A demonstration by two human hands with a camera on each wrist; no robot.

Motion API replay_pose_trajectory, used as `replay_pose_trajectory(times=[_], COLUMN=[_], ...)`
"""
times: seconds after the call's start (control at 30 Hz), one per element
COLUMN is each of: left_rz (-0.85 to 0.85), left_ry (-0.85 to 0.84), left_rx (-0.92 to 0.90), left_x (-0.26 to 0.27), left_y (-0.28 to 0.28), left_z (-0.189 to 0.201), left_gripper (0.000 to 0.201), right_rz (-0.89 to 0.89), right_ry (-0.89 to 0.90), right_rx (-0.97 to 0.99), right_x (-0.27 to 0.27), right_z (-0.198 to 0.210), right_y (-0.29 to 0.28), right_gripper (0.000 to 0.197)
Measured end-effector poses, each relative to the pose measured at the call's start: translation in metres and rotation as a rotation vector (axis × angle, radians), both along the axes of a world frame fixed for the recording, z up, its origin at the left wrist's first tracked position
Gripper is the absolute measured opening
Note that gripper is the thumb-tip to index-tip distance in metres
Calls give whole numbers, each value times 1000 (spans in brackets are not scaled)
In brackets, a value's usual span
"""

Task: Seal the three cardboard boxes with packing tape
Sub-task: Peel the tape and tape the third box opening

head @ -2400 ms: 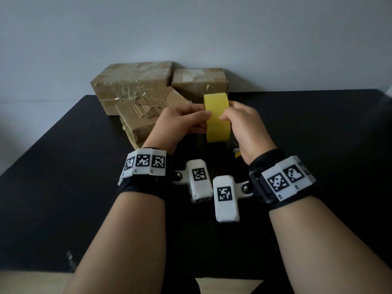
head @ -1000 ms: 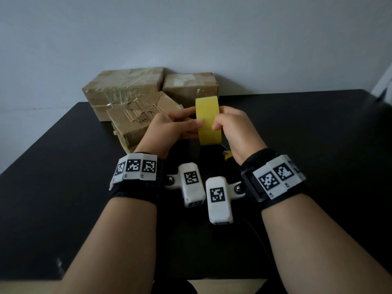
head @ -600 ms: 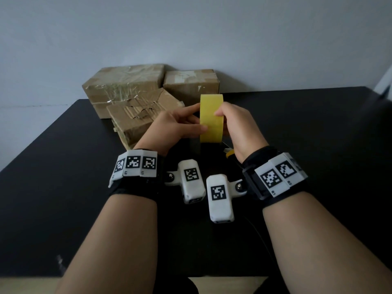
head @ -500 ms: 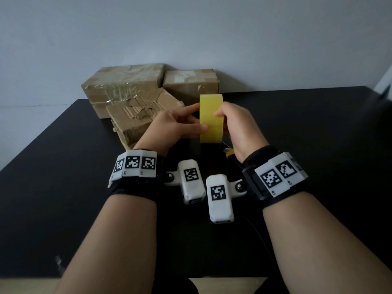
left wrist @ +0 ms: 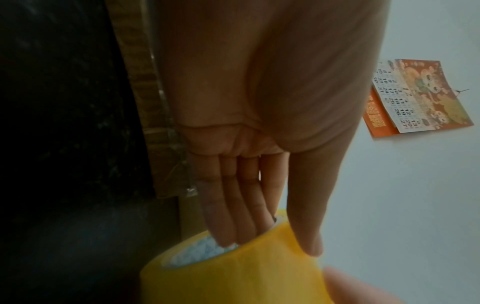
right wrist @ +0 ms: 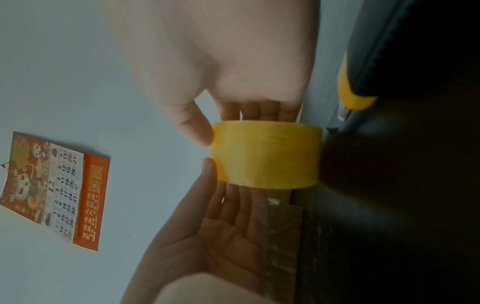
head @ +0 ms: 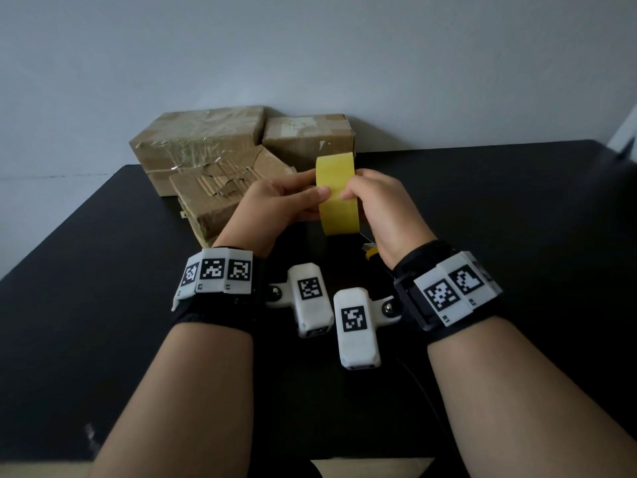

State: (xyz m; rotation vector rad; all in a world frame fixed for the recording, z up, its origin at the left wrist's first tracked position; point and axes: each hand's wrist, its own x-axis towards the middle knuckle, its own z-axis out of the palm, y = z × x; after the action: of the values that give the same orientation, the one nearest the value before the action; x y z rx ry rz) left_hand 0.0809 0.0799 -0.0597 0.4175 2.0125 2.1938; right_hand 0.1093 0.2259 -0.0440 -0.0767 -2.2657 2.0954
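While both hands [head: 275,205] [head: 382,205] grip the yellow tape roll [head: 337,194] mid-frame, a wall calendar [right wrist: 55,189] at left shows numbers

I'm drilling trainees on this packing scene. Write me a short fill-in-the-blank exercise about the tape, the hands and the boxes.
1. Both hands, the left hand and the right hand, hold a roll of tape coloured ____.
2. The number of cardboard boxes at the table's far edge is ____.
3. The table top is coloured ____.
4. The paper hanging on the wall is a ____.

Missing words: yellow; three; black; calendar
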Motion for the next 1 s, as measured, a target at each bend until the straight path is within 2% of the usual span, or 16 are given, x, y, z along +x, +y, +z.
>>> replay_pose_trajectory(times=[0.07,0.17,0.27,0.3,0.4,0.67,0.83,1.0], left_rz=[-20,-38,-15,-11,-9,91,140,59], left_ry=[10,28,27,26,15,-8,4,8], left_rx=[-44,-99,-73,-61,-28,67,106,6], left_x=[-1,-1,1,2,4,2,-1,-1], left_y=[0,0,1,1,2,3,2,2], left_z=[1,1,0,1,2,3,3,3], left_gripper=[45,55,54,52,48,36,35,53], right_rz=[-32,-51,-47,-43,-11,68,54,10], right_ry=[-17,-50,-52,-52,-72,-22,-34,-70], right_rx=[-38,-98,-128,-139,-170,-80,-32,-126], right_x=[-2,-6,-7,-7,-8,-8,-9,-10], right_z=[-2,-5,-6,-6,-7,-8,-9,-11], right_y=[3,7,6,6,5,3,1,5], right_gripper=[13,12,11,13,34,45,37,22])
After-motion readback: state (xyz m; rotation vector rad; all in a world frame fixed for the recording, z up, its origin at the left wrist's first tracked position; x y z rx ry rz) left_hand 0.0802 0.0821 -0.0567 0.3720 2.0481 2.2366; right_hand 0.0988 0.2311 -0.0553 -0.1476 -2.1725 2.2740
